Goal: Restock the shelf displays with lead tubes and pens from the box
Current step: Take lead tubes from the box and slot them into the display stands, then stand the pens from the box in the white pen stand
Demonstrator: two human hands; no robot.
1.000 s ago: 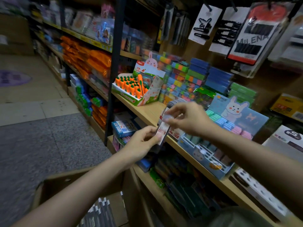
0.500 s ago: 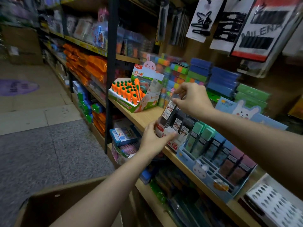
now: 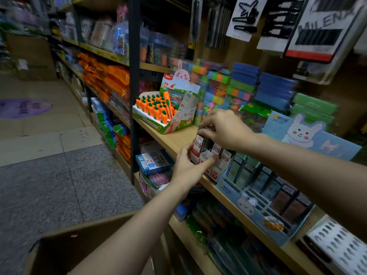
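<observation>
a person's two bare hands work at a wooden shelf (image 3: 174,139) in a stationery shop aisle, seen from a head-worn camera looking forward and down. the right hand (image 3: 224,128) reaches in from the right, its fingers curled over the top of a lead tube (image 3: 199,144) with a white and red label, pinching it as it stands tilted at the left end of a small white display box (image 3: 213,171) on the shelf edge. the left hand (image 3: 188,165) comes up from below, thumb and fingers closed round the lower left corner of that same box and the foot of the tube; the blur makes it hard to tell exactly which of the two the fingers press. more labelled lead tubes (image 3: 221,153) stand in a row inside the box, just beside the one being handled. immediately to the right sits a light blue rabbit-themed display tray (image 3: 246,203) holding rows of green, blue and brown tubes, with a rabbit backing card (image 3: 301,133) rising behind it. to the left on the same shelf stands a carrot-pen display box (image 3: 158,114), well apart from the hands. stacks of coloured blocks and blue and green packs fill the back of the shelf. hair-clip cards (image 3: 246,16) hang above. at the bottom edge, the brown rim of an open cardboard box (image 3: 79,235) shows under the left forearm; its contents are out of view
</observation>
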